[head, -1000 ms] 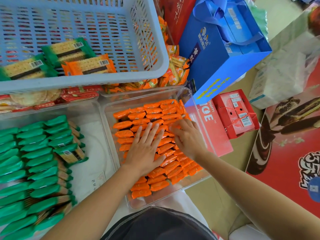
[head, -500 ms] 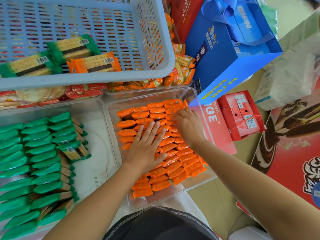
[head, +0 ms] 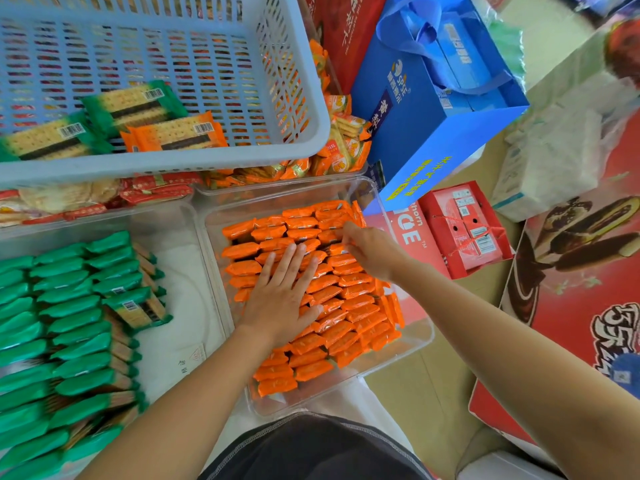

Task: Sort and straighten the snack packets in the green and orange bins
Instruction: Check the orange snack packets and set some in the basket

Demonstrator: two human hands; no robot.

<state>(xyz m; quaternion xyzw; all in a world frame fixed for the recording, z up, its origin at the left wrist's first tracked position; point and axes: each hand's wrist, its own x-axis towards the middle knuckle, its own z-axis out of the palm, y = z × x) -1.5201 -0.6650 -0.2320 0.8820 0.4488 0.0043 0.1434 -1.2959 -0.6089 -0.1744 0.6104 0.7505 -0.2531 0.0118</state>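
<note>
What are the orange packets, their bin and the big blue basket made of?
Orange packets: probably glossy plastic film; they catch the light. Bin: clear rigid plastic, it seems; you can see through its wall. Basket: matte moulded plastic, judging by its slotted walls.

Clear, smooth plastic bins [head: 412, 351]; glossy foil-like orange packets [head: 346, 327] and green packets [head: 69, 306]; pale blue perforated plastic basket [head: 304, 98]; glossy blue paper gift bag [head: 426, 133]; red printed cardboard box [head: 464, 230]
</note>
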